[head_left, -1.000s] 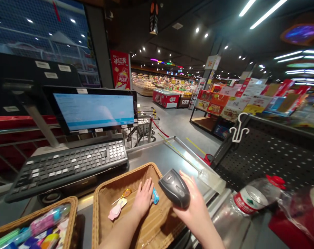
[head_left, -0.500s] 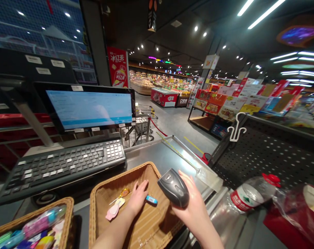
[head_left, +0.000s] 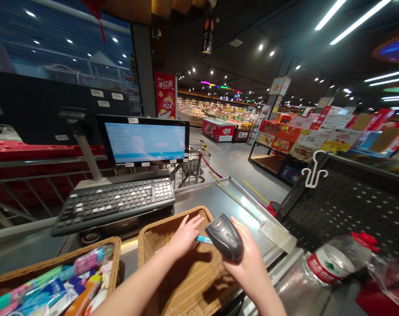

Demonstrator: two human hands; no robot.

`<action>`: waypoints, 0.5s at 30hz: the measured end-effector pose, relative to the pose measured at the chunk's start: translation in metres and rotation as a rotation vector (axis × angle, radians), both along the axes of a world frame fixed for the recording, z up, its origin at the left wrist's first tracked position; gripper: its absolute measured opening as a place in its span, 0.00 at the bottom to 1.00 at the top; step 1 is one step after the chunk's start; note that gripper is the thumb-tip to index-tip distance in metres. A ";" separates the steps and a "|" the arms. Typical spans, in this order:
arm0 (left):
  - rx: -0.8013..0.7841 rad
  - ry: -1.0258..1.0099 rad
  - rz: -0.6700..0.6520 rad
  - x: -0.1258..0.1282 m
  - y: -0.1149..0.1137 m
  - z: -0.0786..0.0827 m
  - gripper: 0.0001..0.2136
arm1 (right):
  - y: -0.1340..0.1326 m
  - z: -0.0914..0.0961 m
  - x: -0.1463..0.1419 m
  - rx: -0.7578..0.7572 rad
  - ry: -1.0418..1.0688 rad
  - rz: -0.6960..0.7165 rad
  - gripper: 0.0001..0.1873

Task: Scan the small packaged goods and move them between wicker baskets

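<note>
Gripping a dark grey barcode scanner (head_left: 226,236), the right hand (head_left: 248,263) has its fingers wrapped around the handle, scanner head tilted toward the left hand (head_left: 185,235). Left hand pinches a small blue item (head_left: 204,239) between thumb and fingers, held just beside the scanner's nose above the wicker basket (head_left: 189,281); possibly a slim tube or pen, too small to tell. Second wicker basket (head_left: 51,267), lower left, holds colourful packets (head_left: 70,285). Keyboard (head_left: 115,203) and lit monitor (head_left: 145,141) stand behind on the steel counter (head_left: 215,197). Water bottle (head_left: 334,259) with red cap lies on its side, right.
</note>
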State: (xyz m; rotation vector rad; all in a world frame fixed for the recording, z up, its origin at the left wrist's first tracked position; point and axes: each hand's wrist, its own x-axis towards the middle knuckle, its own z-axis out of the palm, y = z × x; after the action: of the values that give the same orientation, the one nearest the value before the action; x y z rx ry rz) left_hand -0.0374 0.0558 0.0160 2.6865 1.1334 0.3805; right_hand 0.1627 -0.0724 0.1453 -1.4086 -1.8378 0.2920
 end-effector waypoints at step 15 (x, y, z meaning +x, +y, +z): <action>0.315 -0.138 0.340 -0.123 -0.066 0.088 0.10 | -0.010 0.012 -0.049 0.057 -0.046 0.118 0.32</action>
State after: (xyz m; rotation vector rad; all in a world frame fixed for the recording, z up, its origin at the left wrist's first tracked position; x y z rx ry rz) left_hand -0.1600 -0.0104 0.1036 2.6586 1.6066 0.8506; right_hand 0.1140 -0.0828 0.1572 -1.2805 -1.9552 0.2672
